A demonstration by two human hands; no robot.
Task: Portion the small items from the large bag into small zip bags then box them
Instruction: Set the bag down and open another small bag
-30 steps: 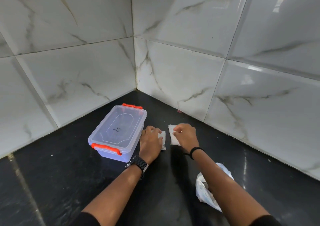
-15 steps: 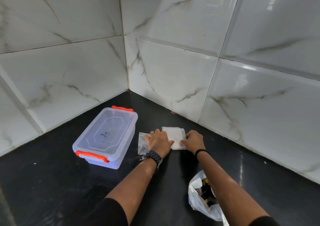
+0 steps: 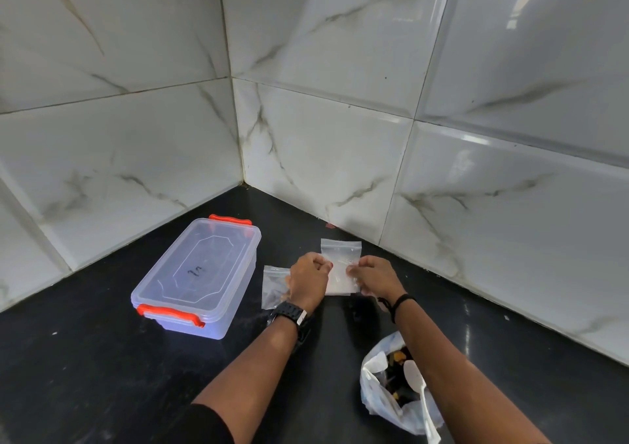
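Note:
A stack of small clear zip bags lies on the black counter near the wall corner. My left hand and my right hand both pinch its edges, one on each side. A single small zip bag lies flat just left of my left hand, partly under it. The large white plastic bag sits open at the near right under my right forearm, with dark and orange small items and a white spoon inside. The clear plastic box with orange latches stands to the left, lid closed.
White marble-pattern wall tiles meet in a corner right behind the bags. The black counter stretches left and toward me. A small reddish scrap lies at the wall's foot.
My hands spread the small bags apart: one bag now lies on its own at the left, and both hands have lifted their fingers to pinch the remaining stack. The camera view has shifted.

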